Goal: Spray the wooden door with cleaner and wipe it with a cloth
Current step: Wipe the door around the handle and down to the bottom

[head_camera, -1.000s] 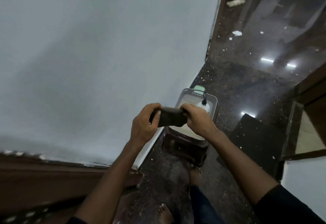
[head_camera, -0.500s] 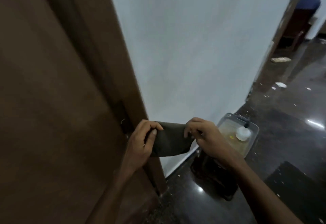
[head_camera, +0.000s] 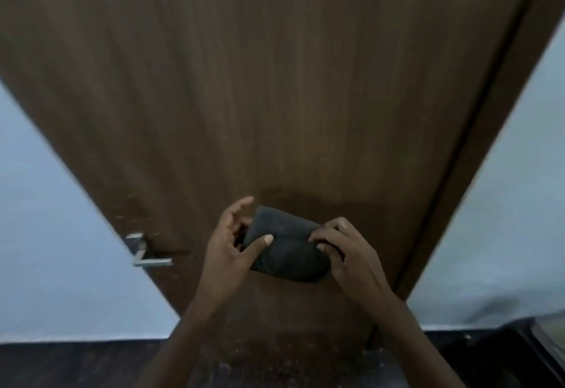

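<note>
Directly ahead, the wooden door fills most of the view: a flat slab of dark brown veneer with fine straight grain running along its length and a dull, matte finish. A darker, rounded patch sits on the surface just above the hands; whether it is shadow or moisture cannot be told. Pale specks dot the panel near its left edge. A metal lever handle, brushed silver and angular, projects from that edge. A darker frame strip borders the door on the right. Pale, smooth painted wall shows on both sides, and dark speckled floor lies at the near bottom.

The cloth is dark grey, soft and thick, folded into a rounded oblong pad, held in front of the lower middle of the door; contact with the panel cannot be confirmed. The left hand grips its left end, thumb across the front, fingers partly spread behind. The right hand pinches the right end with curled fingertips.
</note>
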